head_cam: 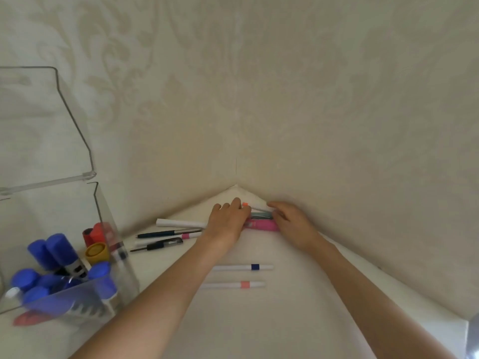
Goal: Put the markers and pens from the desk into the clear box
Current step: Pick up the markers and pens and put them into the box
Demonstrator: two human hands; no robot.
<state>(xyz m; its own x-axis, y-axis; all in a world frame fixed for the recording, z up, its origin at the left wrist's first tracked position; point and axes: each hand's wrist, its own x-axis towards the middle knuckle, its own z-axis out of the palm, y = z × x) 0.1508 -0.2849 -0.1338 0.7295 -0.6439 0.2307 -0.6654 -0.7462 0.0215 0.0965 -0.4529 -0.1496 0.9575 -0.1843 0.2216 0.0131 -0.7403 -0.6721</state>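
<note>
both forearms stretch forward to the far corner of the desk point(298, 320). the left hand point(228, 221) lies palm down, fingers bent over the left ends of a small bundle; i cannot tell whether it grips. the right hand point(291, 224) closes its fingers and thumb around the bundle's right ends: a pink marker point(261, 225), a grey pen point(261, 215) and an orange-banded white marker point(255, 206). nearer lie two white pens, blue-banded point(243, 267) and salmon-banded point(233, 285). to the left lie two dark pens point(160, 239). the clear box point(96, 189) stands far left, lid up, holding blue-capped markers point(62, 251).
</note>
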